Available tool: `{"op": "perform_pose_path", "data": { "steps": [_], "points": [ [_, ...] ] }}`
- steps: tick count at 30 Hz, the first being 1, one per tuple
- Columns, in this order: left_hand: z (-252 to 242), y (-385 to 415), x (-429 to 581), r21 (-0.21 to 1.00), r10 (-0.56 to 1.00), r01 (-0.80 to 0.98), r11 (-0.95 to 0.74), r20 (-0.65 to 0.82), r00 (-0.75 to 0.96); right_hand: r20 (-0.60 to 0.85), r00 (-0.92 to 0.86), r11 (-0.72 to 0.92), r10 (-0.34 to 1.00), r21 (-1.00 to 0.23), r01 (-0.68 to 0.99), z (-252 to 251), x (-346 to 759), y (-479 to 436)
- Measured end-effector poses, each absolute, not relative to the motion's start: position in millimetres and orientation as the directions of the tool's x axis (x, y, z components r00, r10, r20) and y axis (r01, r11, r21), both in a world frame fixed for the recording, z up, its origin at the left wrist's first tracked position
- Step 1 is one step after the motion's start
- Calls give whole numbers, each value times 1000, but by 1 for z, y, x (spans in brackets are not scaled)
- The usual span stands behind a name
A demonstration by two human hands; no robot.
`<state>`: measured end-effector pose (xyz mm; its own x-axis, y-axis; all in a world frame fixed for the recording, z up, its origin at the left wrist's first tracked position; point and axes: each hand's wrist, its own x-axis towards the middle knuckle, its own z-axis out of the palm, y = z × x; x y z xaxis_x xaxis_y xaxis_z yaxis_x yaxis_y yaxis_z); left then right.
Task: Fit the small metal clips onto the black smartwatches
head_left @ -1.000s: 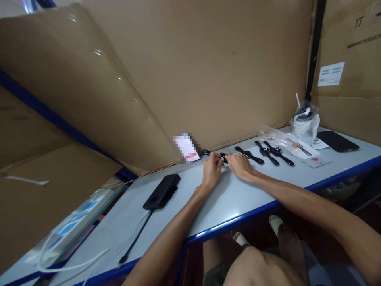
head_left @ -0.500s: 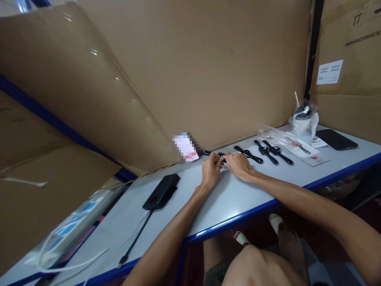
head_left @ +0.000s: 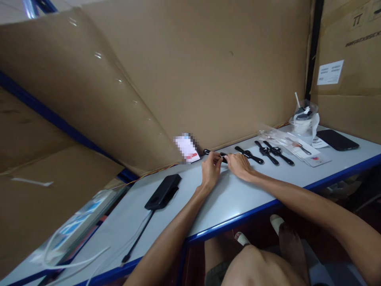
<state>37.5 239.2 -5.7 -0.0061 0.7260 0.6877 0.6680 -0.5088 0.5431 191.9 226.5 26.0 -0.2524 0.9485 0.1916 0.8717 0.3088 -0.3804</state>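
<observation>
A black spokeshave (head_left: 224,159) lies at the back of the table, partly covered by my hands; its left handle (head_left: 206,151) sticks out past my fingers. My left hand (head_left: 210,169) is closed, thumb and fingertips pinched at the tool's middle, where a small pale spot shows that I cannot make out. My right hand (head_left: 239,165) is curled over the right part of the spokeshave, hiding that end. Just beyond it lies another black spokeshave (head_left: 248,154). Farther right, two more spokeshaves (head_left: 267,153) (head_left: 279,152) rest side by side.
A phone with a lit screen (head_left: 187,147) leans on the cardboard wall (head_left: 208,79). A black power bank (head_left: 163,192) with a cable lies left. To the right are clear packages (head_left: 300,149), a bagged cup (head_left: 303,121) and a dark phone (head_left: 337,140). The blue table edge (head_left: 232,222) runs in front.
The view has shifted slightly. My left fingertips have moved a little apart from my right hand, showing more of the spokeshave's middle. Both hands stay at the tool.
</observation>
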Motion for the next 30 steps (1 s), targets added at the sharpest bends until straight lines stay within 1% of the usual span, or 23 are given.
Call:
{"op": "perform_pose_path", "data": {
  "steps": [3, 4, 9, 11, 13, 15, 20, 22, 24, 28, 30],
  "points": [
    [-6, 240, 36, 516, 730, 701, -492, 684, 9, 279, -235, 333, 931, -384, 861, 20, 190, 230],
    [-6, 240, 35, 479, 724, 728, -491, 689, 35, 281, -232, 332, 931, -391, 859, 18, 190, 231],
    [0, 238, 32, 212, 678, 842, -496, 701, 223, 257, -223, 319, 940, -435, 842, 14, 187, 236],
    [1, 236, 31, 171, 700, 867, -468, 670, 246, 246, -222, 314, 943, -447, 838, 13, 187, 237],
    [1, 236, 31, 197, 752, 884, -424, 620, 223, 235, -226, 311, 946, -450, 837, 14, 188, 237],
    [-2, 237, 33, 269, 793, 880, -392, 584, 175, 228, -238, 318, 944, -444, 838, 15, 188, 236],
    [-9, 241, 35, 465, 780, 777, -425, 623, 55, 237, -253, 335, 938, -425, 841, 18, 188, 231],
    [-10, 242, 35, 494, 775, 756, -429, 631, 28, 243, -260, 342, 935, -415, 843, 18, 188, 231],
    [-10, 242, 33, 450, 769, 784, -428, 637, 54, 236, -269, 346, 934, -408, 845, 18, 188, 231],
    [-7, 242, 27, 254, 730, 845, -470, 650, 210, 223, -270, 342, 937, -412, 845, 17, 188, 231],
    [-6, 241, 26, 218, 713, 838, -500, 653, 255, 223, -266, 338, 938, -413, 846, 17, 188, 231]
  ]
}}
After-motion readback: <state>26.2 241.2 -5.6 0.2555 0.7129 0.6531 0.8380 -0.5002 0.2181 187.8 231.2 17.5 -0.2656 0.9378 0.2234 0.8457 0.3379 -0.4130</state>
